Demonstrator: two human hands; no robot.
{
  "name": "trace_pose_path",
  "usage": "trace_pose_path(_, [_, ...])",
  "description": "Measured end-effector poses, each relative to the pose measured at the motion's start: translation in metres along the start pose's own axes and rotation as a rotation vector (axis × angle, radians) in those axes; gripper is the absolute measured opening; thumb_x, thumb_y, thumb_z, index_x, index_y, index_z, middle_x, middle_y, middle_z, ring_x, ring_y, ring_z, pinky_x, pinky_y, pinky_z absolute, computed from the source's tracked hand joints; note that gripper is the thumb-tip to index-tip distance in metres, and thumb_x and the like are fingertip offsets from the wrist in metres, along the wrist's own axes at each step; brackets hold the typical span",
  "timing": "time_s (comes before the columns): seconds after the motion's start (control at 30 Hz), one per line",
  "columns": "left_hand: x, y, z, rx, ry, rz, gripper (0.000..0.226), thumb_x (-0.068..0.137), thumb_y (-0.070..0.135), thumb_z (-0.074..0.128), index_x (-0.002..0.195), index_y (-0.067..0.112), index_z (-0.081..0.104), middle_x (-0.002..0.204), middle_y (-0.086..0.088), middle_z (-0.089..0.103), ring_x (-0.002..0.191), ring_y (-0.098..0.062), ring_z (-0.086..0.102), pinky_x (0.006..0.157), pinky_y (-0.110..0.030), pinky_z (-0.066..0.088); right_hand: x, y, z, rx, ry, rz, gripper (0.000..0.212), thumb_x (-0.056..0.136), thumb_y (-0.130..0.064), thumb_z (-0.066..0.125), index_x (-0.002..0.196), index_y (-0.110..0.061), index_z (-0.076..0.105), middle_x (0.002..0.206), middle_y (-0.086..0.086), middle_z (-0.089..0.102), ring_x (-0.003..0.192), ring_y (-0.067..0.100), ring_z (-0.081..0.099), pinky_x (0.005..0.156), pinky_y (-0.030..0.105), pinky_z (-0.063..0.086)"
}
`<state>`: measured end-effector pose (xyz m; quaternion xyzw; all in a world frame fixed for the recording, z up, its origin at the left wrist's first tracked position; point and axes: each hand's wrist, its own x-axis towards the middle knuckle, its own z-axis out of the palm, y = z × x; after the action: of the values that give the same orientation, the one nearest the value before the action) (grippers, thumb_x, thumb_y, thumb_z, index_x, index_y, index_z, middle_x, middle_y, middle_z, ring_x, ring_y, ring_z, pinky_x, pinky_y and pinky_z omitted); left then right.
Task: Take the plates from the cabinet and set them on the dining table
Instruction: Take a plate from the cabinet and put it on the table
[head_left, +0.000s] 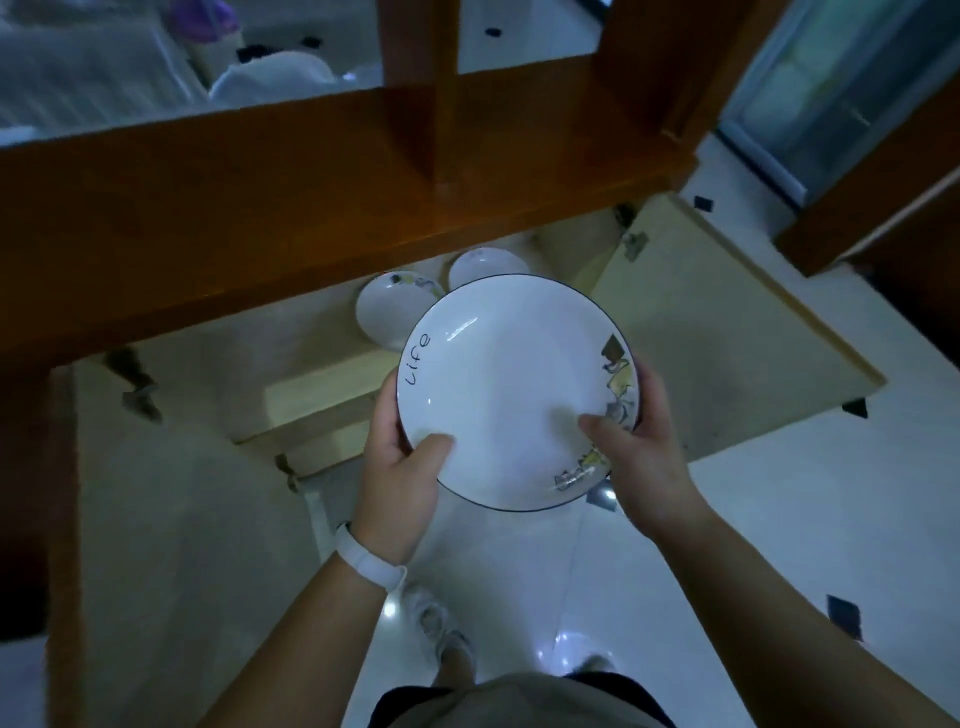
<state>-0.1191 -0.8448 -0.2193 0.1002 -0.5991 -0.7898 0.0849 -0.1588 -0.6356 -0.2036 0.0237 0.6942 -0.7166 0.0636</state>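
A white plate (511, 379) with a dark rim, the word "Life" and a painted pattern is held level in front of me, above the floor. My left hand (400, 467) grips its left edge with the thumb on the inside. My right hand (636, 447) grips the right edge the same way. Behind the plate, inside the open low cabinet (332, 332), two more white plates show: a patterned plate (387, 312) on the left and a plain plate (485, 262) on the right, both partly hidden by the held plate.
Both pale cabinet doors stand open, a left door (171, 519) and a right door (727, 332). A brown wooden counter (249, 208) with upright posts overhangs the cabinet. White tiled floor (779, 519) lies below, with my shoes (447, 629) on it. A glass door (841, 78) is at the top right.
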Motion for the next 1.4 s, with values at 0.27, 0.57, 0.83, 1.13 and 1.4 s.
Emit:
trace_pose_path(0.27, [-0.047,-0.008,0.126,-0.049,-0.186,0.051,0.064,0.074,-0.001,0.058,0.131,0.029,0.055,0.127,0.003,0.064,0.114,-0.017,0.061,0.082,-0.024,0.052,-0.066,-0.022,-0.130,0.085,0.168,-0.052,0.069,0.067,-0.016,0.066,0.130,-0.042,0.050,0.117,-0.008,0.067,0.101,0.017,0.068,0.068,0.031,0.058])
trace_pose_path(0.57, [-0.132,-0.033,0.294,-0.035,-0.421,-0.033,0.062,0.074,0.001,0.057,0.127,0.031,0.057,0.126,0.001,0.066,0.114,-0.021,0.062,0.084,-0.030,0.053,-0.172,-0.035,-0.296,0.139,0.440,-0.134,0.069,0.070,-0.003,0.058,0.130,-0.037,0.051,0.117,-0.006,0.068,0.106,0.018,0.066,0.080,0.033,0.056])
trace_pose_path(0.83, [-0.217,-0.060,0.446,-0.043,-0.709,-0.106,0.060,0.074,0.000,0.056,0.128,0.026,0.056,0.122,-0.002,0.067,0.106,-0.019,0.065,0.073,-0.029,0.055,-0.280,-0.049,-0.428,0.132,0.757,-0.176,0.068,0.069,-0.004,0.056,0.120,-0.048,0.054,0.112,-0.009,0.070,0.102,0.018,0.067,0.079,0.034,0.057])
trace_pose_path(1.13, [-0.286,-0.076,0.564,-0.047,-1.054,-0.144,0.058,0.077,0.000,0.054,0.119,0.039,0.062,0.120,0.006,0.069,0.109,-0.017,0.064,0.080,-0.025,0.053,-0.369,-0.052,-0.512,0.152,1.101,-0.207,0.067,0.068,-0.004,0.054,0.119,-0.047,0.054,0.105,-0.008,0.071,0.094,0.017,0.068,0.074,0.033,0.055])
trace_pose_path(1.4, [-0.278,-0.104,0.659,-0.035,-1.244,-0.166,0.059,0.076,-0.001,0.052,0.123,0.033,0.061,0.121,0.004,0.068,0.110,-0.019,0.064,0.080,-0.025,0.053,-0.365,-0.052,-0.565,0.118,1.312,-0.169,0.069,0.065,-0.002,0.052,0.119,-0.046,0.053,0.099,-0.012,0.070,0.090,0.012,0.065,0.074,0.035,0.055])
